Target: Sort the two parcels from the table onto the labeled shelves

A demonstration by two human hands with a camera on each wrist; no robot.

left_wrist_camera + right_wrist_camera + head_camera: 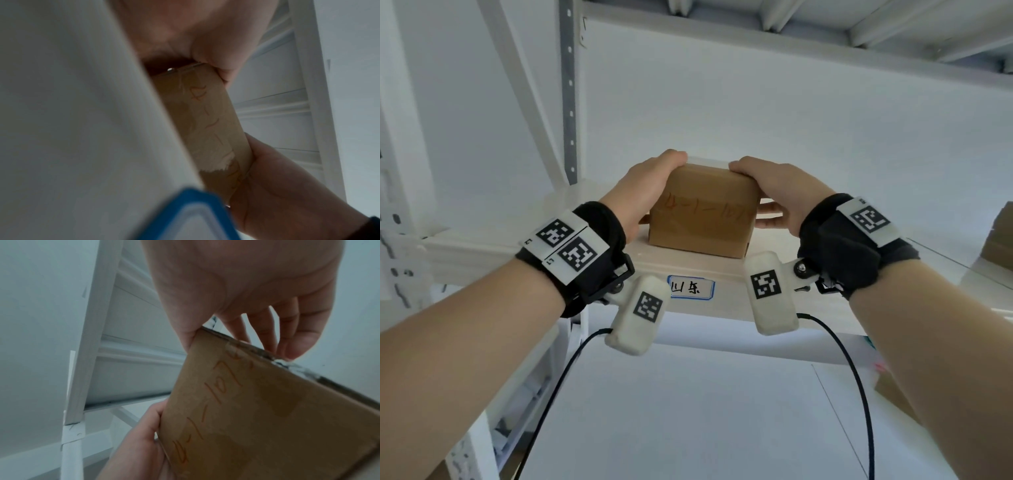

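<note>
A brown cardboard parcel [702, 212] with orange handwriting on its front sits at the front edge of a white shelf [482, 253]. A blue-bordered label [691, 287] with handwritten characters is stuck just below it. My left hand [650, 192] grips the parcel's left side, fingers over the top edge. My right hand [774, 195] grips the right side, with its thumb on top. The left wrist view shows the parcel [209, 126] held between both hands behind the shelf lip. In the right wrist view, the fingers [287, 337] curl over the parcel [267, 418]. A second parcel is not identifiable.
A grey perforated upright [568, 92] stands at the shelf's left. The underside of a higher shelf [791, 20] is overhead. More brown boxes [1003, 236] show at the right edge, and another box [893, 394] lies lower right. Below the label is a lower white shelf [688, 411].
</note>
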